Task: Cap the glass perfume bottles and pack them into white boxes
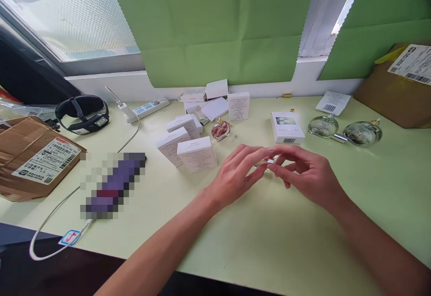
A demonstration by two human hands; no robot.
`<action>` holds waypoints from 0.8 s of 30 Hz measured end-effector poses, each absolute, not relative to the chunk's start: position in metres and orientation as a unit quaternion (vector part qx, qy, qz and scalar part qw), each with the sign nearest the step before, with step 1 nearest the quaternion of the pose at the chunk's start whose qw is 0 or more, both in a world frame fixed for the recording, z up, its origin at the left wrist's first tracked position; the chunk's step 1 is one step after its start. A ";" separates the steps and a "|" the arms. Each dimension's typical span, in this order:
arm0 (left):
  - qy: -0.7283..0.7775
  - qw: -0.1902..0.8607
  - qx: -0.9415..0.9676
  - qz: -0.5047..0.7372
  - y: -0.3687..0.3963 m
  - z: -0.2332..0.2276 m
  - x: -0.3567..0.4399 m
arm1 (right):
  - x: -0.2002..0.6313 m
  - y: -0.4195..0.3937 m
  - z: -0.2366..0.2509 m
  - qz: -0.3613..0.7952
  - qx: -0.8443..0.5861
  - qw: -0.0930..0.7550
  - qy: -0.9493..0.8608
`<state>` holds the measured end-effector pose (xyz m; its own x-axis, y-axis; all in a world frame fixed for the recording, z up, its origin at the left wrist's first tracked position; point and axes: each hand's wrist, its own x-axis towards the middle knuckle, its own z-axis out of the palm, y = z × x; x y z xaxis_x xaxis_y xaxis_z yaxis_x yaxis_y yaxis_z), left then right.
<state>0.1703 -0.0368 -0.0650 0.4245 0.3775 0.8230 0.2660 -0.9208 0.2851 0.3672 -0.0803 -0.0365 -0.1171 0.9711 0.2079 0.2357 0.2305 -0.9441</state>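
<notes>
Vial (269, 161), small and clear, sits pinched between the fingertips of the left hand (237, 174) and right hand (303, 172), just above the surface (269, 242), near white boxes (188, 150).

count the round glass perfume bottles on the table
3. A red bottle stands behind the white boxes; two clear bottles lie at the right near the cardboard box. The hands hold a small clear item, possibly another.
</notes>
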 end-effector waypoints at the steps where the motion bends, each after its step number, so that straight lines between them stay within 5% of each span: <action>1: 0.198 0.061 0.837 0.506 -0.037 -0.066 0.170 | 0.368 -0.080 -0.037 0.381 -0.478 0.472 -0.636; 10: 0.335 0.176 0.807 0.453 -0.029 -0.090 0.173 | 0.379 -0.073 -0.047 0.310 -0.454 0.517 -0.656; 24: 0.305 0.257 0.834 0.383 -0.022 -0.092 0.169 | 0.398 -0.057 -0.059 0.470 -0.449 0.540 -0.534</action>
